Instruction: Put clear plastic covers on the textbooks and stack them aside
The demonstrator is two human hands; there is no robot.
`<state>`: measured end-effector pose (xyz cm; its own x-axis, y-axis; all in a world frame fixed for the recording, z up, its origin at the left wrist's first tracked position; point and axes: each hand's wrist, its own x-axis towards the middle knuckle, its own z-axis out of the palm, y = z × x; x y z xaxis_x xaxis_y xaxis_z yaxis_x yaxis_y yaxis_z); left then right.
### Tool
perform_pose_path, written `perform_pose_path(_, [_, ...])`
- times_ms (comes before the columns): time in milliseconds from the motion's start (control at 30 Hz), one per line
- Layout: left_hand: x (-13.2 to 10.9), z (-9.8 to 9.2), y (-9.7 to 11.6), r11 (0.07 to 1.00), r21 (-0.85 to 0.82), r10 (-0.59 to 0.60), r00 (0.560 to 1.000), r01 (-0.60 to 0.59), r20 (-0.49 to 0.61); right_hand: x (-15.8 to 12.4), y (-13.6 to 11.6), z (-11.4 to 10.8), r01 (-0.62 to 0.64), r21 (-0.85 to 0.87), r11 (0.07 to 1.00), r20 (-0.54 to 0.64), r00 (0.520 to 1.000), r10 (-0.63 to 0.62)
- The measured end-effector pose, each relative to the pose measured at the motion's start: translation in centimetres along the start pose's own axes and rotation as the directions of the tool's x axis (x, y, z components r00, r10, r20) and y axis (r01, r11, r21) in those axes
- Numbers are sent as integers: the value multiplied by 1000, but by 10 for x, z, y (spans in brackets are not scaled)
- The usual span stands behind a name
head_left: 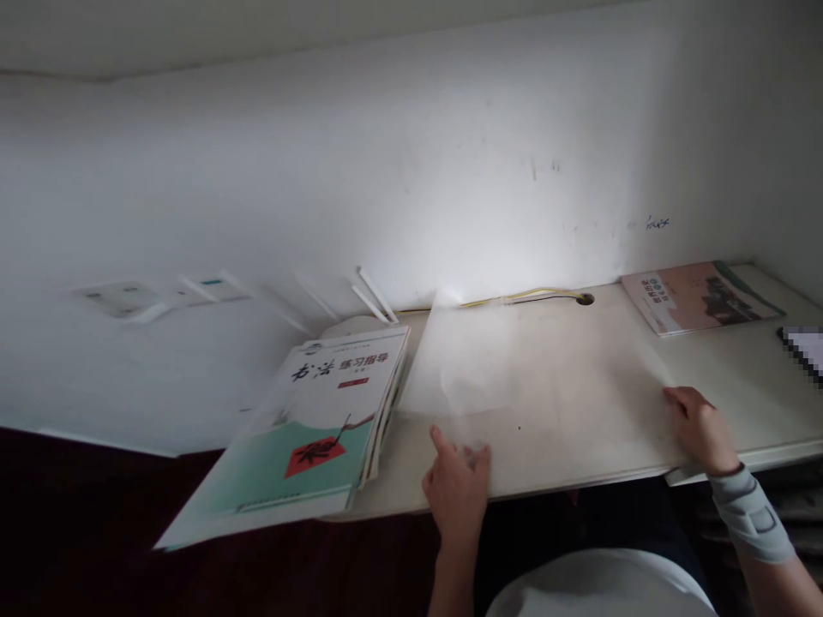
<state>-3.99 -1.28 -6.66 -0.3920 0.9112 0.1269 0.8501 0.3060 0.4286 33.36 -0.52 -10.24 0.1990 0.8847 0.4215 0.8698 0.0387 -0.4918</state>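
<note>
A large clear plastic sheet [553, 377] lies flat on the white desk [739, 377]. My left hand [456, 488] rests on the sheet's near left edge, forefinger stretched out and the other fingers curled. My right hand [700, 428], with a grey wrist wrap, presses flat on the sheet's right edge with its fingers extended. Neither hand grips anything else.
A stack of green-and-white workbooks [315, 428] overhangs the desk's left end. A pink book [698, 296] lies at the back right. A yellow cable [533, 296] runs into a desk hole by the wall. White strips [373, 296] lean on the wall.
</note>
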Motion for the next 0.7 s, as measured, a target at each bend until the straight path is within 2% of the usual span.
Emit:
perform_pose_path(100, [4, 3, -2, 1000, 4, 22, 991, -22, -133, 0, -5, 0, 30, -170, 985, 35, 999, -25])
perform_pose_path(233, [2, 9, -8, 982, 3, 177, 924, -187, -339, -4, -13, -7, 30, -444, 895, 44, 999, -11])
perform_pose_path(333, [5, -6, -9, 957, 36, 278, 874, -288, -398, -2, -16, -16, 75, -501, 862, 5, 997, -83])
perform_pose_path(433, [23, -41, -7, 946, 164, 321, 882, -279, -345, 8, -21, -23, 180, -406, 896, -36, 977, -212])
perform_pose_path(500, [45, -67, -9, 934, 295, 287, 915, -201, -284, 15, -26, -24, 246, -328, 912, -41, 961, -273])
perform_pose_path(567, [68, -85, -15, 902, 416, 199, 964, -111, -176, 20, -33, -22, 306, -279, 910, -17, 946, -323])
perform_pose_path(633, [85, -93, -22, 857, 512, 98, 994, -57, -53, 23, -39, -17, 358, -257, 898, 19, 931, -366])
perform_pose_path(700, [91, -94, -27, 813, 581, 43, 999, -41, 9, 23, -42, -11, 394, -246, 886, 47, 918, -395])
